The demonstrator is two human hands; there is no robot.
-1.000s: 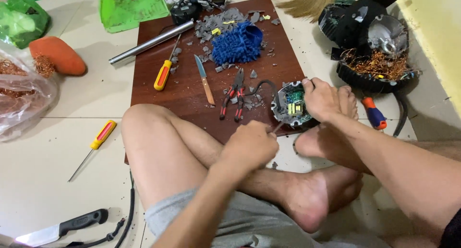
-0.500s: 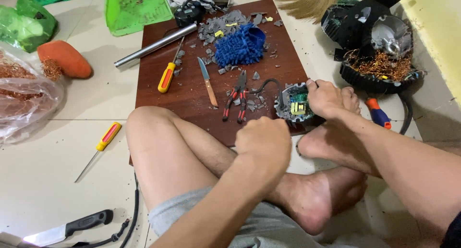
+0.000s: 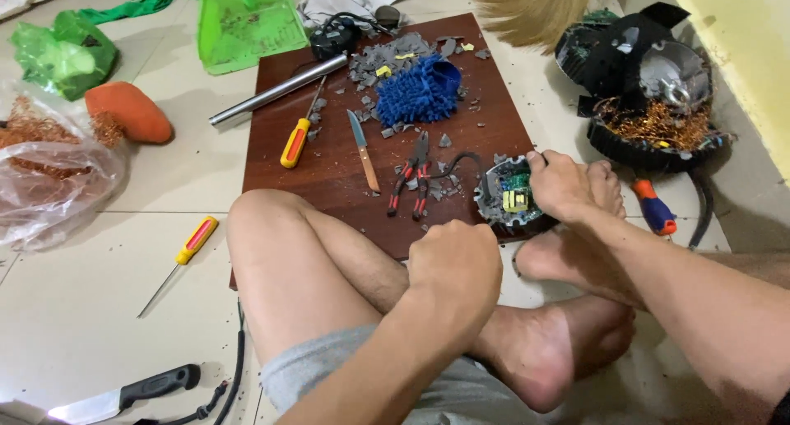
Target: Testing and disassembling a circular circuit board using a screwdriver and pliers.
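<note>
Fingers (image 3: 539, 163) of the right hand (image 3: 564, 186) are curled over the far rim of a round grey plastic housing with a green circuit board inside (image 3: 512, 196), pinning it at the near right corner of the dark brown wooden board (image 3: 329, 166) that lies on the tiled floor (image 3: 74, 310). Left hand (image 3: 454, 264) is balled into a closed fist just short of the housing, above the crossed legs; whether it encloses a small tool cannot be told from this view. The housing lies directly ahead of the left fist and slightly to its right, touching the right hand, so the right hand is the nearer one. Its open face points upward, and a black cable runs from its left side across the board.

Red-handled pliers (image 3: 414, 174) lie just left of the housing, long axis running away from the person. Farther left are a slim knife with a wooden handle (image 3: 362, 149) and a yellow-and-orange screwdriver (image 3: 298, 137), both roughly parallel to the pliers. A blue chenille mitt (image 3: 420, 92) and grey plastic fragments occupy the far part of the board.
</note>
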